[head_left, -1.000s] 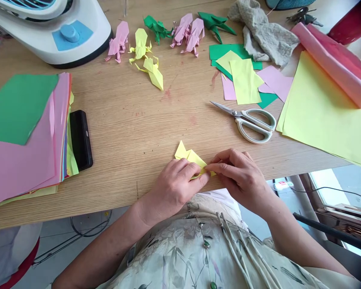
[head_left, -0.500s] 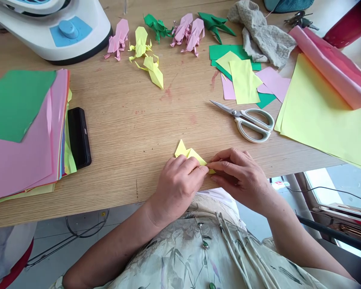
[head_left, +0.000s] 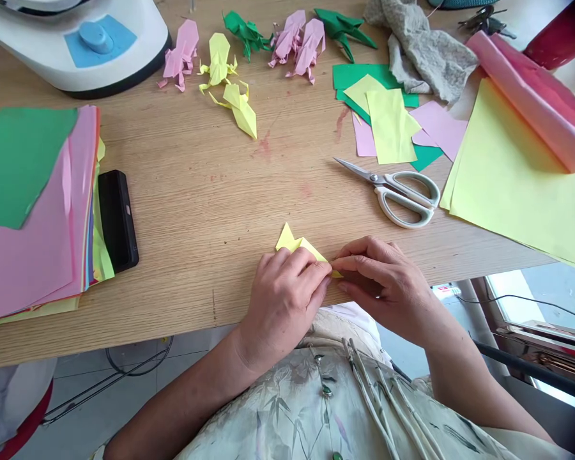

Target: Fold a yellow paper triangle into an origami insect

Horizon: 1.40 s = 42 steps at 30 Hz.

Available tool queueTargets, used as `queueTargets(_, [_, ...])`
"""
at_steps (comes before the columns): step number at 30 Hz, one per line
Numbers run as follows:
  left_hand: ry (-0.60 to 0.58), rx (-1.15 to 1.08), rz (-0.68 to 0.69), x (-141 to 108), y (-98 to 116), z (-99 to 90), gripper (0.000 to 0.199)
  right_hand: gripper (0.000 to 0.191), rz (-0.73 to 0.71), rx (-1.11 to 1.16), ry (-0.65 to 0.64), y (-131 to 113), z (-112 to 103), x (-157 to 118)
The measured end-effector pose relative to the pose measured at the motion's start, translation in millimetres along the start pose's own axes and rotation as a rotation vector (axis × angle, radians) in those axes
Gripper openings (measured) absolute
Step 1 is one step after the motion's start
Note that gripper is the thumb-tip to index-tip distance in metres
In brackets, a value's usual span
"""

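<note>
A small folded yellow paper (head_left: 310, 245) lies near the front edge of the table, pointed at its upper left. My left hand (head_left: 287, 291) rests over it, fingers closed and pressing it down, so much of the paper is hidden. At the paper's right end, my right hand (head_left: 386, 281) pinches the corner between thumb and fingers. The fingertips of both hands almost meet there. Scissors (head_left: 393, 191) with pale handles lie beyond my right hand, blades toward the upper left.
Folded paper figures in pink (head_left: 181, 54), yellow (head_left: 219, 61) and green (head_left: 344, 29) stand at the back. Paper scraps (head_left: 390, 128) and yellow sheets (head_left: 517, 191) lie right. A coloured paper stack (head_left: 23, 262), a black phone (head_left: 118, 220) and a white appliance (head_left: 124, 45) are left.
The view has shifted slightly. Both hands keep nearly the same hold on the folded yellow paper, with only a slight movement of the fingers.
</note>
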State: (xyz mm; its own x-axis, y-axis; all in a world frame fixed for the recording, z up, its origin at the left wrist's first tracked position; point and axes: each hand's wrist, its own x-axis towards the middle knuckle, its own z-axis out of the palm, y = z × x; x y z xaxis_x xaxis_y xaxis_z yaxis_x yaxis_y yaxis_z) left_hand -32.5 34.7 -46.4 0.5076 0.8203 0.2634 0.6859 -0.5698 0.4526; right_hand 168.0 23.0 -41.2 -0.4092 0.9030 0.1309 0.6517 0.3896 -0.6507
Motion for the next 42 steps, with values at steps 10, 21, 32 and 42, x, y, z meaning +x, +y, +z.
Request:
queueTargets(10, [-0.027,-0.033,-0.014,-1.5,-1.2,-1.1,0.009,0.01,0.031,-0.147,0.213,-15.0,18.5,-19.0])
queueTargets(21, [-0.047,-0.017,0.005,-0.4,-1.6,-3.1,0.01,0.009,0.103,-0.167,0.285,-16.6,27.9,-17.8])
queueTargets(32, [-0.049,-0.046,0.013,0.1,-3.5,-6.9,0.011,0.007,0.138,-0.172,0.252,-20.3,26.3,-14.4])
queueTargets(42, [-0.08,-0.076,0.002,0.8,-7.5,-13.7,0.012,0.008,0.212,-0.209,0.224,-25.1,26.4,-10.0])
